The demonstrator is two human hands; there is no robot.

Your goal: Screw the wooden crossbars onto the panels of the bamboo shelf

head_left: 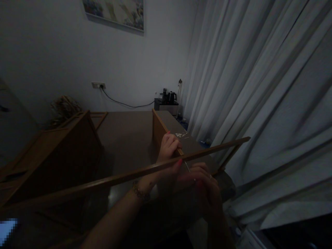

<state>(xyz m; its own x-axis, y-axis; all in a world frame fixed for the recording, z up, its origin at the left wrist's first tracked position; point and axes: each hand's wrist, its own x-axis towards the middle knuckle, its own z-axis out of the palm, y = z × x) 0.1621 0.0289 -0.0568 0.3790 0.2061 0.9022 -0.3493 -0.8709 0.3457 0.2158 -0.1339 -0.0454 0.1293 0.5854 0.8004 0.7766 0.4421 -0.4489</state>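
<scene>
My left hand (169, 147) is closed over the top edge of an upright wooden panel (159, 126) standing on the table. In front of it, a long thin wooden rail (124, 177) slants across the view, rising to the right, and my left forearm passes behind it. My right hand (206, 181) has its fingers curled around a thin metal rod-like tool (187, 167). The tool's far end points at the spot where the rail meets the panel's near end. Dim light and my fingers hide the rest of the tool, so its exact kind is unclear.
A larger wooden furniture piece (59, 159) stands left on the dark table (124, 129), with a flat wooden frame (100, 119) behind it. Small pale pieces (181, 135) lie near the table's right edge. A black kettle (171, 97) sits beyond; white curtains (249, 86) hang right.
</scene>
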